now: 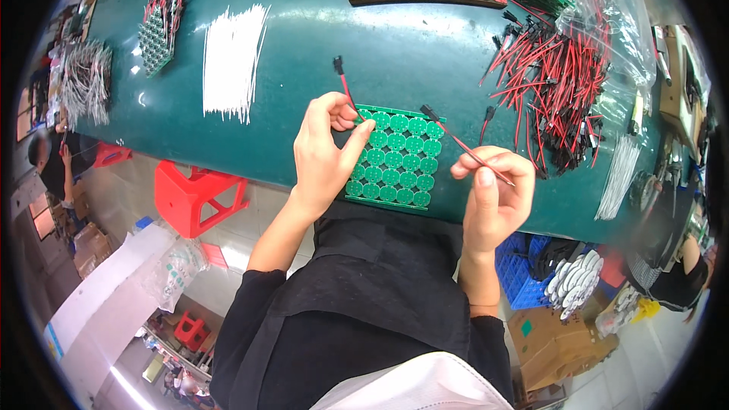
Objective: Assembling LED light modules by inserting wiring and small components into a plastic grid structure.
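Green circuit panel (pixel 395 156) of round boards lies flat on the table (pixel 395 53) near its front edge. Left hand (pixel 326 152) presses its left edge, pinching a red-black lead (pixel 345 87). Right hand (pixel 493 190), just right of the panel, pinches another lead (pixel 463 144). A loose lead pile (pixel 554 91) lies farther right.

Both hands raised: left hand (pixel 325 153) thumb extended, right hand (pixel 495 193) fingers pinched together

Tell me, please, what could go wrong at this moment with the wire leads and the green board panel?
The right hand pinches a thin red-black lead by its end, so it might slip or bend. The left hand steadies the green panel near the table edge; it could slide off.
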The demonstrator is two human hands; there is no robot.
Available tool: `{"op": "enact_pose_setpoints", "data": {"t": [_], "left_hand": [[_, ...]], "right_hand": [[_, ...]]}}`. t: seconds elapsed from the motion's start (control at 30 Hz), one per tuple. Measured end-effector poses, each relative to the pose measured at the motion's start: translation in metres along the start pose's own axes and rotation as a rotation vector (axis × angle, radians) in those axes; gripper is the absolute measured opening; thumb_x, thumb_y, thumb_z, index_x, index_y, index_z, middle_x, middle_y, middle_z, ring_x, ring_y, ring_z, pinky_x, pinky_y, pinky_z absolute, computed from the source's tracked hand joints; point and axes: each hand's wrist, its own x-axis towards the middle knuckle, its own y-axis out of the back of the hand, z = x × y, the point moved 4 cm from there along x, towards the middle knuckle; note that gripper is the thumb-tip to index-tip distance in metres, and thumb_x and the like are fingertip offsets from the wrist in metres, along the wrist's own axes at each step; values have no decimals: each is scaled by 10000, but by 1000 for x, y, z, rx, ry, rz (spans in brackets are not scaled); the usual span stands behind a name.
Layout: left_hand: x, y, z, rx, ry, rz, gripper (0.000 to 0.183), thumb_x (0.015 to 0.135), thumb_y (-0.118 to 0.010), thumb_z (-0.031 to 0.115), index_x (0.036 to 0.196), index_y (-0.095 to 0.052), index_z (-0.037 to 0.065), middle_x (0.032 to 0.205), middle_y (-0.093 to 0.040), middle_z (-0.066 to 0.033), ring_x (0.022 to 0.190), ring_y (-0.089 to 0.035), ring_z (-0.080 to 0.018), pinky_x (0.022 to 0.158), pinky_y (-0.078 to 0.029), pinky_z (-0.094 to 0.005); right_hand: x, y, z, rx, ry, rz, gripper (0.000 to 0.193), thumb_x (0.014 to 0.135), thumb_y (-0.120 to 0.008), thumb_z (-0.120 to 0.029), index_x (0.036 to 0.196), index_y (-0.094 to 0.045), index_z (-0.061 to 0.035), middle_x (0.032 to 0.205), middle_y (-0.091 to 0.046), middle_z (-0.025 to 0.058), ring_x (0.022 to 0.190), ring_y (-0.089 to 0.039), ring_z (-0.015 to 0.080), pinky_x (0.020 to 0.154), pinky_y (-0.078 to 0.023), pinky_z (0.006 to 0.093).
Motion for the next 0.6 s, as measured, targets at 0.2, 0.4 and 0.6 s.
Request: {"op": "enact_pose_setpoints", "data": {"t": [0.2, 0.4, 0.6], "left_hand": [[-20, 23, 23, -242, -14, -217, 270, 778, -801, 119, 966, -632, 23, 917, -586, -75, 771, -574, -151, 662, -483, -257], [-16, 12, 30, -761, 201, -247, 148, 915, -659, 77, 1011, -666, -35, 982, -629, -101, 839, -634, -153, 722, -532, -264], [-13, 21, 32, -614, 161, -276, 115, 933, -617, 38, 993, -669, -45, 1012, -625, -124, 850, -659, -173, 756, -560, -280]], "right_hand": [[-12, -20, 18, 254, -173, -53, 116, 916, -579, 32, 1012, -517, 18, 974, -619, 170, 818, -639, 200, 748, -549, 322], [-20, -42, 27, 111, -309, -268, 195, 890, -645, 42, 1076, -593, 59, 1031, -619, 115, 897, -645, 163, 806, -536, 276], [-15, -30, 20, -408, -111, -301, 154, 849, -693, 26, 998, -656, 29, 893, -660, 106, 745, -646, 145, 675, -537, 251]]}}
